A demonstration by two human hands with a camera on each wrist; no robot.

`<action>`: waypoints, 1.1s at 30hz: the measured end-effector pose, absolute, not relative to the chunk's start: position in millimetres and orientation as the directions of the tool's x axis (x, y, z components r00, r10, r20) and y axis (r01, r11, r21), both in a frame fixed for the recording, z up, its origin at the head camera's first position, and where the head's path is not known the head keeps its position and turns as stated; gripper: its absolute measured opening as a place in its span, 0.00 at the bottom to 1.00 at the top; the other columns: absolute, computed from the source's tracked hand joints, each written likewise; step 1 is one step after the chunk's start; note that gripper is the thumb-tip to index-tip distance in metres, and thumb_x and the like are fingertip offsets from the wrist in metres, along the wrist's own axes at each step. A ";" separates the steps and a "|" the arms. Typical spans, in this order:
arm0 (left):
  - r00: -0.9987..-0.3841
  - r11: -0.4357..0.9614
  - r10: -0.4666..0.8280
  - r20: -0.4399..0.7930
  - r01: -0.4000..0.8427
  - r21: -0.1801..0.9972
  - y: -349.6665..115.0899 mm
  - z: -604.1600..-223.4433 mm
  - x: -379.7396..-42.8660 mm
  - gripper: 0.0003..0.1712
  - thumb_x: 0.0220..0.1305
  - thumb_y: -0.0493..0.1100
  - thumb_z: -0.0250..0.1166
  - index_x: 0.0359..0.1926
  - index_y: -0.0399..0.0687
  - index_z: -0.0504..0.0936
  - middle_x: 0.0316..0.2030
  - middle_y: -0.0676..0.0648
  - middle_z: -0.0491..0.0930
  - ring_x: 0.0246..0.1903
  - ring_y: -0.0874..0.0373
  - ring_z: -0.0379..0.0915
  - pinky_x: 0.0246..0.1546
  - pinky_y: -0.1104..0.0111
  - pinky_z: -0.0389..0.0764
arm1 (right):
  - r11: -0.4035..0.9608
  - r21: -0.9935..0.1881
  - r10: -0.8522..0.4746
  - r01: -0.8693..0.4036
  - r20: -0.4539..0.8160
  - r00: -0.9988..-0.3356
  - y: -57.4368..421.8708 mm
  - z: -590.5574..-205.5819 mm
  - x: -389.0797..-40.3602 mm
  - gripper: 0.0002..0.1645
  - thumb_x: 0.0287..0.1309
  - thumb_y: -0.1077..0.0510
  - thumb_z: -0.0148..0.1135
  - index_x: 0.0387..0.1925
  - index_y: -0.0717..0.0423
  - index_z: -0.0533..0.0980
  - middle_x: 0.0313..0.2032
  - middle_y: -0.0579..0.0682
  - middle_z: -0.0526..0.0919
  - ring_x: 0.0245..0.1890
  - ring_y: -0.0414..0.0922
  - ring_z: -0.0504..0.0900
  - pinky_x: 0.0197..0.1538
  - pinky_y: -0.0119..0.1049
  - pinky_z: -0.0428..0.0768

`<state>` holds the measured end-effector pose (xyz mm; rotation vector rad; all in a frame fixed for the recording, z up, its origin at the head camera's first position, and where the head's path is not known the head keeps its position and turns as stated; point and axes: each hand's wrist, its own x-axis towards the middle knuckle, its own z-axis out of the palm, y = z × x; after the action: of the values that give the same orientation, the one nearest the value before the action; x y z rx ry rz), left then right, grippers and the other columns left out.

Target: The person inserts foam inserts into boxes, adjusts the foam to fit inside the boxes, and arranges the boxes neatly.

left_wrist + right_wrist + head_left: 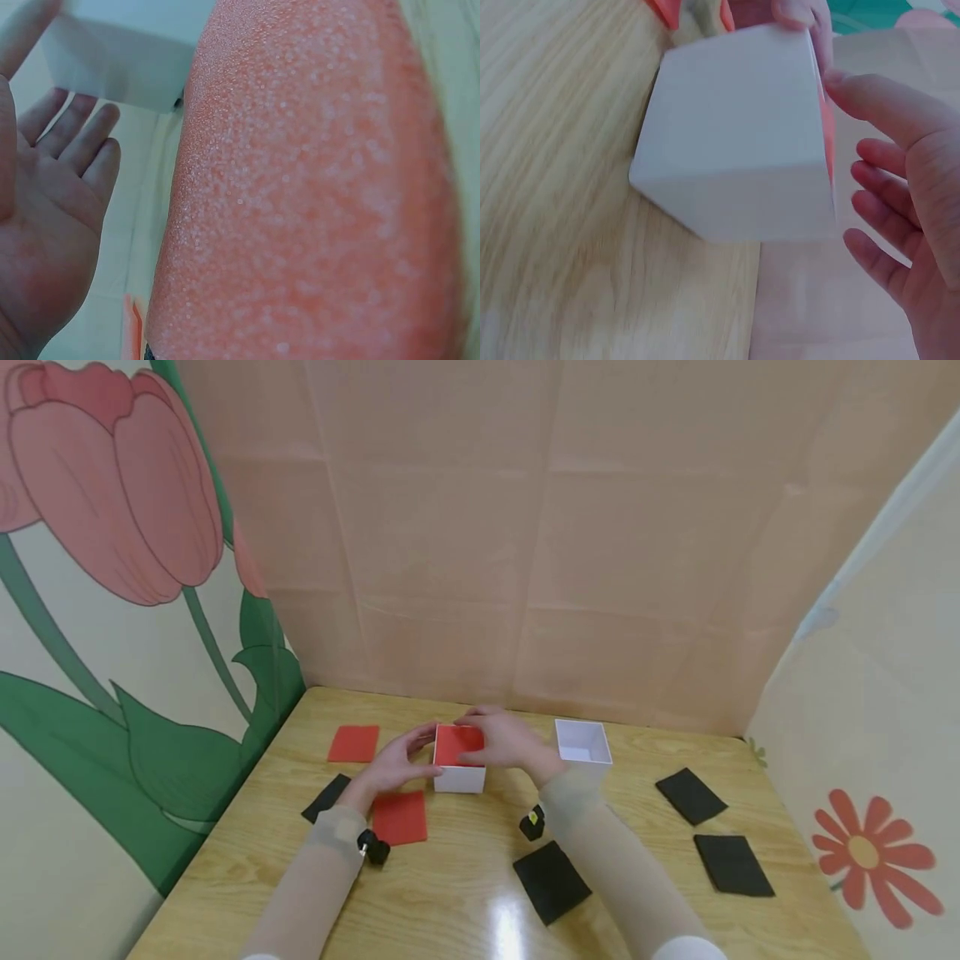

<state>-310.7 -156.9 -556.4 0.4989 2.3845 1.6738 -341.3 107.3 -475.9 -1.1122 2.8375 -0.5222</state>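
Observation:
A white open-topped box (459, 781) stands between the hands, with a red foam square (452, 743) lying in its opening. My left hand (397, 764) is at the box's left side, its thumb at the front corner; its fingers look relaxed and fairly straight in the left wrist view. Over the right part of the opening, my right hand (506, 735) touches the red square with its thumb and fingers spread apart. In the right wrist view the right thumb (855, 94) meets the opening's edge, while the other fingers are loosely bent. The red square is mostly hidden there.
Red foam squares (400, 817) (354, 743) lie on the left of the wooden table, with a black piece (327, 798) partly under the left wrist. A second white box (583, 743) stands behind the right forearm. Several black squares (551, 882) (692, 796) (733, 865) lie to the right.

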 end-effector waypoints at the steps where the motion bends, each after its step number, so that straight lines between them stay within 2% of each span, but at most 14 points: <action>1: -0.925 0.309 0.378 0.041 0.169 0.936 -157.7 -556.4 -310.3 0.56 0.61 0.52 0.82 0.83 0.52 0.62 0.79 0.49 0.65 0.78 0.46 0.60 0.78 0.48 0.62 | 0.679 -0.331 -0.673 -0.655 0.076 -0.736 103.8 -475.9 -339.5 0.42 0.58 0.36 0.77 0.70 0.47 0.80 0.66 0.49 0.79 0.59 0.48 0.80 0.59 0.44 0.84; 7: -0.917 0.308 0.398 0.038 0.173 0.935 -163.0 -558.2 -307.4 0.56 0.60 0.54 0.82 0.83 0.54 0.63 0.79 0.51 0.66 0.78 0.48 0.60 0.78 0.49 0.62 | 0.665 -0.318 -0.696 -0.676 0.066 -0.715 86.4 -480.4 -332.9 0.38 0.62 0.40 0.77 0.68 0.50 0.81 0.64 0.50 0.81 0.57 0.46 0.82 0.59 0.40 0.83; 19: -0.907 0.313 0.419 0.035 0.181 0.932 -173.6 -560.1 -300.2 0.56 0.61 0.53 0.82 0.83 0.54 0.62 0.79 0.51 0.66 0.78 0.49 0.61 0.78 0.51 0.63 | 0.718 -0.319 -0.649 -0.619 0.017 -0.761 67.5 -481.7 -317.3 0.35 0.62 0.42 0.78 0.66 0.51 0.83 0.64 0.50 0.81 0.57 0.47 0.82 0.61 0.43 0.83; 24: -0.904 0.315 0.426 0.031 0.180 0.932 -179.0 -561.5 -296.8 0.57 0.61 0.53 0.82 0.84 0.52 0.62 0.79 0.51 0.66 0.78 0.49 0.61 0.78 0.50 0.63 | 0.745 -0.284 -0.631 -0.603 -0.011 -0.775 58.1 -482.1 -310.9 0.32 0.62 0.41 0.78 0.64 0.48 0.84 0.63 0.47 0.82 0.56 0.46 0.82 0.59 0.42 0.83; 30: -0.908 0.321 0.419 0.027 0.176 0.931 -180.5 -560.9 -295.0 0.55 0.61 0.54 0.82 0.83 0.55 0.63 0.78 0.52 0.67 0.78 0.50 0.61 0.77 0.51 0.64 | 0.758 -0.227 -0.633 -0.612 -0.027 -0.774 53.4 -478.4 -309.7 0.31 0.63 0.40 0.77 0.64 0.45 0.85 0.60 0.47 0.83 0.51 0.44 0.82 0.52 0.40 0.85; 33: -0.907 0.323 0.421 0.028 0.178 0.929 -181.1 -561.1 -294.4 0.55 0.61 0.54 0.82 0.83 0.57 0.63 0.78 0.53 0.67 0.78 0.49 0.61 0.77 0.51 0.64 | 0.757 -0.225 -0.636 -0.613 -0.038 -0.771 54.5 -476.8 -309.5 0.31 0.63 0.41 0.78 0.64 0.45 0.85 0.58 0.47 0.84 0.50 0.44 0.82 0.53 0.39 0.84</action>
<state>-294.4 -181.1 -561.1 0.5460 2.3686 1.6203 -309.5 54.5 -476.8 -1.0126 2.8394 -0.3040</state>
